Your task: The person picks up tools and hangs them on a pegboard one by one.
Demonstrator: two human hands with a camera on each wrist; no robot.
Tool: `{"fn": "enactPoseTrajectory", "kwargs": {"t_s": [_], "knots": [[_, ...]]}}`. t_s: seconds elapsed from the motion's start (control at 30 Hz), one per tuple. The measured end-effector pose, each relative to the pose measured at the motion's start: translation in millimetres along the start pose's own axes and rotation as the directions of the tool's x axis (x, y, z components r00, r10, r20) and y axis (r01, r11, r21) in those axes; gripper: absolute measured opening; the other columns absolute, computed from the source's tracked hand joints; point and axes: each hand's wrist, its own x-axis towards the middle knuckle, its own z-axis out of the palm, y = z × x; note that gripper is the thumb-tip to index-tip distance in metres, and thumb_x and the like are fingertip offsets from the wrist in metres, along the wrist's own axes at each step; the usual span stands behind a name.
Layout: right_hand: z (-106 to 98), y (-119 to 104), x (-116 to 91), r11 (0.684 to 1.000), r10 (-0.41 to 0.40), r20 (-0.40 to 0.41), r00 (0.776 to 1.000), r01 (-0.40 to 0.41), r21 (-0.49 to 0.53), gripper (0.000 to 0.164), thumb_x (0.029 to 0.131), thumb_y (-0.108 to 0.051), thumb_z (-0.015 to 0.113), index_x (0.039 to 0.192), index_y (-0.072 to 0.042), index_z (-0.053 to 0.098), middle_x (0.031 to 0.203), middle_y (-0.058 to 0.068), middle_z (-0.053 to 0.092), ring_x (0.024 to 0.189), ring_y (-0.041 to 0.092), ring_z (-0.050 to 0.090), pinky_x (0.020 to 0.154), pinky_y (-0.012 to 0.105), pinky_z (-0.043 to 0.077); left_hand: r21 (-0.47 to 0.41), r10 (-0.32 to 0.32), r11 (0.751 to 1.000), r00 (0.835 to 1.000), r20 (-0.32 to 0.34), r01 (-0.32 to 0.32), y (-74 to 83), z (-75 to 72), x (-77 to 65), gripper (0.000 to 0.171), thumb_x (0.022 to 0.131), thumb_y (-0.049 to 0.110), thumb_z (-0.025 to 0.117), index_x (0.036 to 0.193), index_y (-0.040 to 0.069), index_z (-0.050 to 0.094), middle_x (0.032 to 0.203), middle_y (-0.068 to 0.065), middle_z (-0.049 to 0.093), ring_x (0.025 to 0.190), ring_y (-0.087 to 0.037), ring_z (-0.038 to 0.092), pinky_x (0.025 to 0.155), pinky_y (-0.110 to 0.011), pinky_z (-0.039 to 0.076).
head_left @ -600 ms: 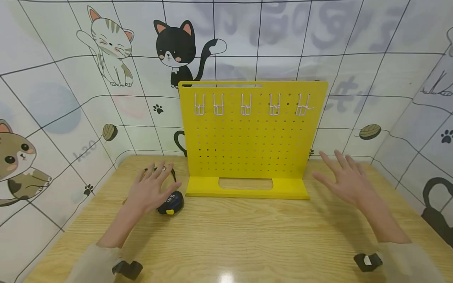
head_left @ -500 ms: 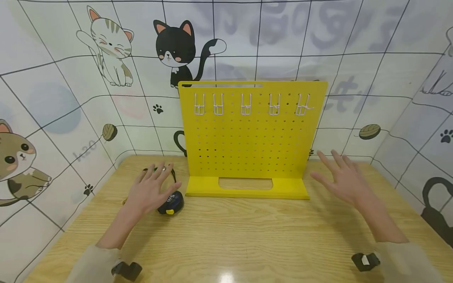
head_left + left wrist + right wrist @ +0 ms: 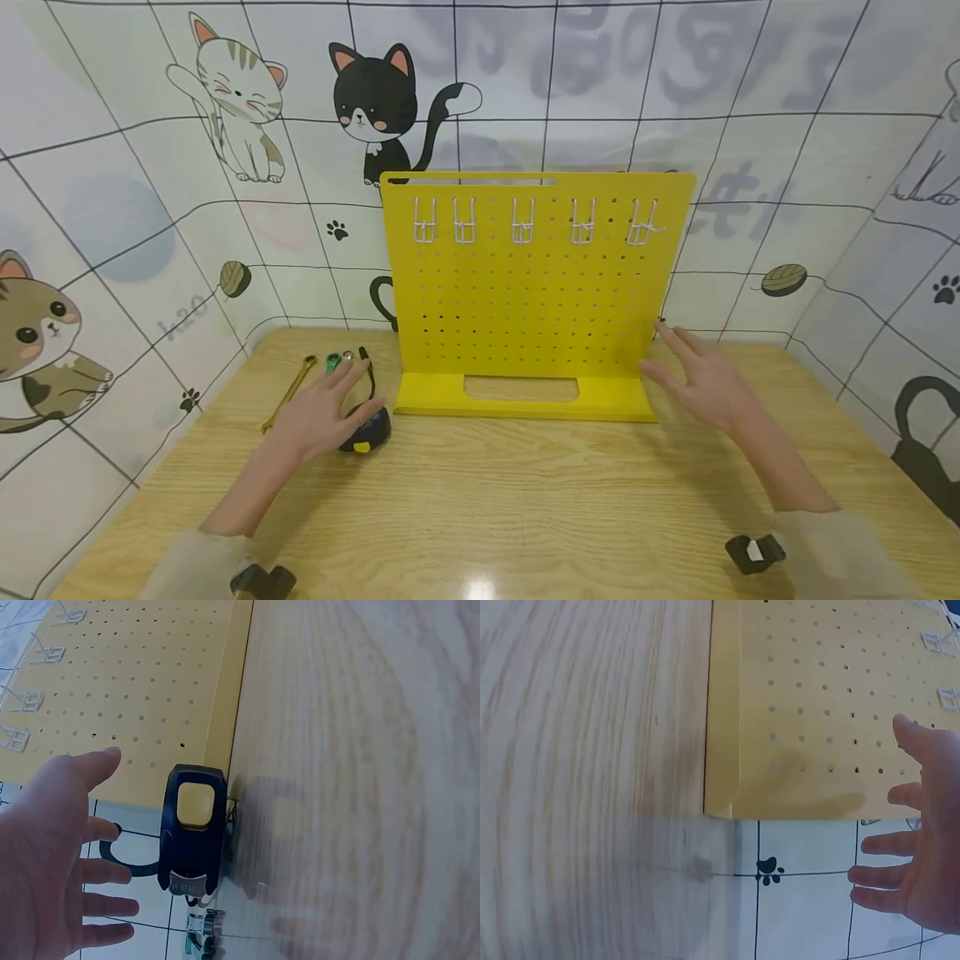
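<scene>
A rounded dark tape measure [image 3: 193, 847] sits on the grainy table [image 3: 487, 483], left of the hole-punched yellow board [image 3: 525, 287], partly screened by the left hand [image 3: 313, 418]: thumb wide, fingers loose, empty! In swings the right hand [image 3: 705, 385], likewise empty, thumb wide, nearer the board, while a gold wrench [image 3: 291, 390] comes uncovered.

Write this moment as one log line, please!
left hand: empty, near tape measure; right hand: empty, near yellow pegboard; hooks: bare; gold wrench: on table

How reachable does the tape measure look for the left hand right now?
Likely yes: the left hand is empty and close to the tape measure, and the left wrist view shows nothing solid between them.
</scene>
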Motion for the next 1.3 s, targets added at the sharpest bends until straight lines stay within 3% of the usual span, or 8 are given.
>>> {"fn": "enactPoseTrajectory", "kwargs": {"t_s": [0.33,0.7,0.97,1.17,1.3], "knots": [[14.3,-22.4,8.9,0.998,-0.031,0.023,0.999,0.03,0.055,0.077,0.105,-0.052,0.045,0.161,-0.007,0.02,0.158,0.032,0.025,0.139,0.058,0.027,0.104,0.076,0.025,-0.066,-0.037,0.997,0.998,0.043,0.039,-2.3,9.1,-8.5,0.084,0.098,0.064,0.05,0.157,0.007,0.035,0.156,-0.026,0.035,0.131,-0.052,0.046,0.088,-0.064,0.049],[31.9,-44.1,21.4,0.986,-0.09,0.022,0.996,0.085,0.146,0.073,0.105,-0.048,0.047,0.157,-0.001,0.029,0.157,0.028,0.033,0.142,0.052,0.029,0.111,0.07,0.023,-0.157,-0.054,0.985,0.995,0.08,0.066,-6.6,15.8,-14.6,0.094,0.093,0.065,0.058,0.157,0.003,0.029,0.154,-0.034,0.033,0.132,-0.056,0.042,0.097,-0.07,0.041],[42.8,-60.8,31.0,0.967,-0.123,0.026,0.992,0.114,0.228,0.07,0.105,-0.047,0.049,0.155,0.0,0.034,0.155,0.025,0.038,0.14,0.049,0.034,0.11,0.067,0.028,-0.178,-0.037,0.983,0.996,0.076,0.05,-3.6,17.2,-16.4,0.094,0.088,0.061,0.068,0.148,-0.007,0.041,0.147,-0.035,0.042,0.13,-0.054,0.045,0.1,-0.064,0.043],[54.6,-72.7,38.7,0.951,-0.15,0.037,0.988,0.134,0.279,0.069,0.105,-0.046,0.051,0.154,0.0,0.036,0.153,0.024,0.041,0.128,0.046,0.05,0.103,0.062,0.042,-0.203,-0.01,0.979,0.997,0.07,0.024,-1.9,20.6,-17.5,0.089,0.084,0.056,0.075,0.142,-0.007,0.048,0.141,-0.033,0.048,0.121,-0.049,0.054,0.093,-0.059,0.049],[61.8,-81.9,43.5,0.929,-0.172,0.035,0.984,0.151,0.337,0.066,0.105,-0.043,0.052,0.151,0.002,0.039,0.148,0.025,0.046,0.125,0.046,0.053,0.099,0.059,0.046,-0.21,0.01,0.978,0.999,0.043,-0.001,-2.2,23.6,-16.6,0.08,0.082,0.049,0.081,0.134,-0.006,0.055,0.13,-0.026,0.056,0.11,-0.04,0.06,0.089,-0.055,0.052]]}}
